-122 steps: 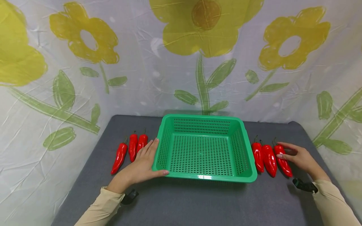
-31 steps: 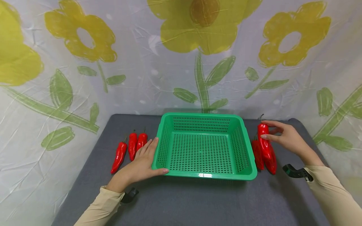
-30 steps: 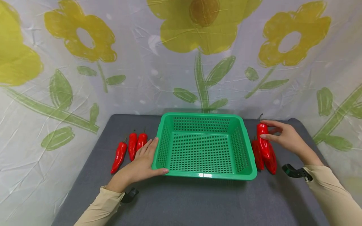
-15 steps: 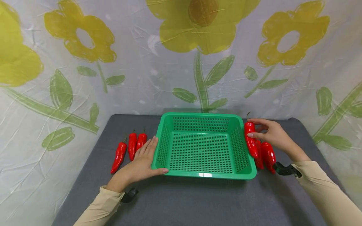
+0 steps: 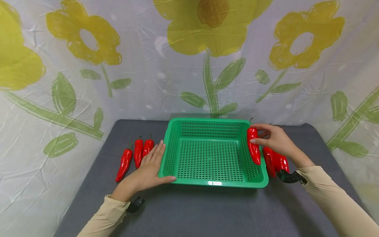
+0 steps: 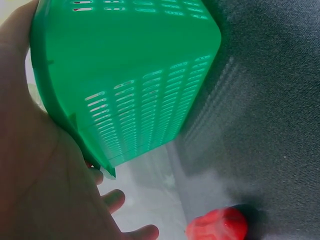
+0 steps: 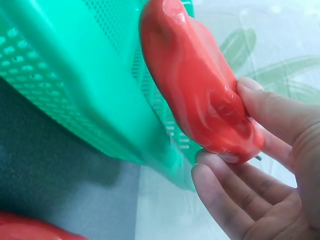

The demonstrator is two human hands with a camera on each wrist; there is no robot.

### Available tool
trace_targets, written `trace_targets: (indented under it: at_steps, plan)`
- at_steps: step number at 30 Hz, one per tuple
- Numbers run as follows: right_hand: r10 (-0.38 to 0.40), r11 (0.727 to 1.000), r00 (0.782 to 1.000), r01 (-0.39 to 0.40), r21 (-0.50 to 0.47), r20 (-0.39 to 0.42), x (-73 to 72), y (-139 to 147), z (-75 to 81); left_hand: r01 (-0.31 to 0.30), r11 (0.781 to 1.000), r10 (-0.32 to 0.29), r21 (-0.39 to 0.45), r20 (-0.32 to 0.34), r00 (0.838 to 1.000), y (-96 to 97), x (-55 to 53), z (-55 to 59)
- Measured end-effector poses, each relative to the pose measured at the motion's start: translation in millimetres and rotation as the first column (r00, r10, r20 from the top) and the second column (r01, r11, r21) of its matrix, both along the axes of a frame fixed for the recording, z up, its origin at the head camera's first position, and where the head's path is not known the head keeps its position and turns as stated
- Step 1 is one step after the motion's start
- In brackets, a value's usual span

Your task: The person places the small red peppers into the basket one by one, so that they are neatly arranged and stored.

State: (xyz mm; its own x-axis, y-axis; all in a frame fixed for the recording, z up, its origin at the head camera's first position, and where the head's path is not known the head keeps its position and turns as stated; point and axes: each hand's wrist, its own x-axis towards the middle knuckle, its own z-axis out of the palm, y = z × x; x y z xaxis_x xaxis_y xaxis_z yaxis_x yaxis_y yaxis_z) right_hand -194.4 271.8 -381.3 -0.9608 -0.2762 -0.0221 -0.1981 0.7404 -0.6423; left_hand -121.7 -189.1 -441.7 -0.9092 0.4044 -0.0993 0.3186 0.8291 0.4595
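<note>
My right hand [image 5: 273, 140] pinches a glossy red pepper [image 5: 253, 146] near its stem end, thumb on one side and fingers on the other. In the head view the pepper overlaps the right rim of the green plastic basket [image 5: 213, 183]. The right wrist view shows the red pepper [image 7: 200, 85] raised beside the rim. My left hand [image 5: 148, 174] rests with straight fingers along the basket's left rim, thumb over the front left corner. The left wrist view shows the palm against the basket's outer wall [image 6: 125, 65].
Left of the basket lie three red peppers [image 5: 124, 164], one partly behind the left hand. Two more red peppers [image 5: 269, 161] lie by the basket's right side, partly under the right wrist. A flower-printed cloth [image 5: 142, 82] rises behind the grey table [image 5: 207, 210].
My right hand has lifted the outermost right pepper and carried it left, from above the other two to over the basket's right rim. The left hand and basket have stayed in place.
</note>
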Motion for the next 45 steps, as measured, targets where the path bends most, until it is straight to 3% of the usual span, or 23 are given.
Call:
trace_targets:
  at_steps: [14, 26, 35, 45]
  plan:
    - [0.058, 0.998, 0.998, -0.058, -0.012, -0.004, -10.8, -24, -8.8, -0.024, 0.999, 0.023, 0.024, 0.042, 0.999, 0.5, -0.2, 3.0]
    - [0.101, 0.995, 0.995, -0.101, 0.001, 0.016, -18.0, -46, -8.2, -0.021, 0.997, 0.017, -0.071, -0.061, 0.998, 1.4, -4.3, 8.0]
    - [0.126, 0.992, 0.992, -0.126, -0.020, 0.022, -22.6, -63, -8.5, -0.045, 0.998, 0.048, -0.048, 0.056, 0.997, 1.9, -8.8, 6.8]
    - [0.156, 0.985, 0.987, -0.152, -0.087, 0.046, -25.5, -76, -10.4, -0.037, 0.999, 0.040, -0.029, 0.095, 0.995, 3.7, -9.4, 7.8]
